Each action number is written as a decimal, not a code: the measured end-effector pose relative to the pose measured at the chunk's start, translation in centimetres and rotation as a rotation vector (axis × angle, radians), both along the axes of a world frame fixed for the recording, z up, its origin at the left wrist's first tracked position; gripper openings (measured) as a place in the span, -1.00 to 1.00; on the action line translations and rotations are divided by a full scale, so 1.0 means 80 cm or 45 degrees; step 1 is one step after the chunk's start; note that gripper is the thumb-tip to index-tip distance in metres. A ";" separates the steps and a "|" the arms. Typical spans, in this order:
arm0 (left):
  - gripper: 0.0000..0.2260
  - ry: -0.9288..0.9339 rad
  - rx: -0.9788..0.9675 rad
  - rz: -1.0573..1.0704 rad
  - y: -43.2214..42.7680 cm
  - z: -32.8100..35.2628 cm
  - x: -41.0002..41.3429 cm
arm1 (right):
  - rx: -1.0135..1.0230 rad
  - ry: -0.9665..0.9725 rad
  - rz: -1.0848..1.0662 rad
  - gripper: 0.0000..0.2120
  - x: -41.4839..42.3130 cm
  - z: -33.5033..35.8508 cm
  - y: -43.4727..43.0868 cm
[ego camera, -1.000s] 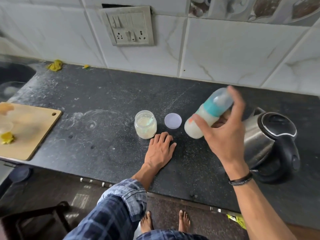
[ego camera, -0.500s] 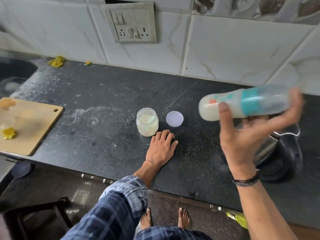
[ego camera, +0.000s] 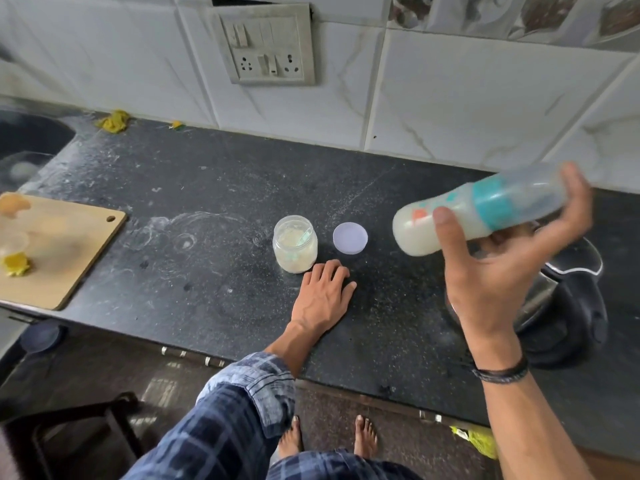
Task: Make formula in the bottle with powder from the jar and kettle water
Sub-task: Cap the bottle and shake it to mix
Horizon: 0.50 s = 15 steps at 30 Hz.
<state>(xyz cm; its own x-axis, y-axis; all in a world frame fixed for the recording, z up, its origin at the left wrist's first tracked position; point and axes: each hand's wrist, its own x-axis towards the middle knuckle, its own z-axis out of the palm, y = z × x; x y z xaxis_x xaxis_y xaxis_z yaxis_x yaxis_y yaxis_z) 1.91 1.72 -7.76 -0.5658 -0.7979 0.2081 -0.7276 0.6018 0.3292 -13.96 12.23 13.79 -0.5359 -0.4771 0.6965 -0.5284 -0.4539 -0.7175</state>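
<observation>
On the counter [ego camera: 214,209], the open jar [ego camera: 295,244] stood left of its lid [ego camera: 350,238]; the kettle [ego camera: 568,306] sat far right, the cutting board [ego camera: 65,258] far left.

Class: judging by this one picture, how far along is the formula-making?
Done: the bottle is capped and holds milky liquid, so powder and water seem added. In hand: the right hand holds it sideways, probably shaking. Left: the jar stands open, its lid beside it.
</observation>
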 end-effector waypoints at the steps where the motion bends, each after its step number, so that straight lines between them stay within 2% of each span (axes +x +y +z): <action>1: -0.71 0.001 0.000 -0.001 0.000 0.000 0.000 | -0.007 0.011 -0.012 -0.12 0.001 -0.001 -0.001; 4: -0.71 0.013 -0.004 -0.005 0.000 -0.001 0.001 | 0.260 -0.028 0.010 -0.11 0.005 -0.006 -0.001; 5: -0.72 0.017 -0.004 -0.009 0.000 -0.002 0.001 | 0.224 -0.027 0.026 -0.10 0.004 -0.006 0.001; 8: -0.72 0.003 -0.004 0.003 -0.001 -0.002 -0.001 | -0.221 0.001 -0.036 -0.09 -0.004 0.005 0.002; 9: -0.72 0.005 -0.003 0.004 -0.001 -0.003 -0.001 | -0.285 0.058 -0.056 -0.08 -0.007 0.005 0.000; 10: -0.72 0.006 -0.004 0.003 -0.001 -0.004 0.000 | -0.256 0.089 -0.067 -0.08 -0.007 0.004 -0.001; 13: -0.72 0.019 -0.010 -0.002 0.000 -0.006 0.000 | 0.136 -0.010 0.087 -0.13 0.002 -0.003 0.001; 15: -0.72 0.025 -0.014 -0.005 0.000 -0.005 -0.001 | -0.002 -0.054 0.067 -0.10 0.004 0.001 0.003</action>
<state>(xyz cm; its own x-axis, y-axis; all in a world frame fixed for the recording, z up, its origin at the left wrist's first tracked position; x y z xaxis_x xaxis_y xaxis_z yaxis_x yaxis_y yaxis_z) 1.82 1.73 -8.19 -0.5647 -0.7932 0.2279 -0.7187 0.6084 0.3367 -13.68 12.48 13.88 -0.5390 -0.5045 0.6745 -0.4728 -0.4816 -0.7380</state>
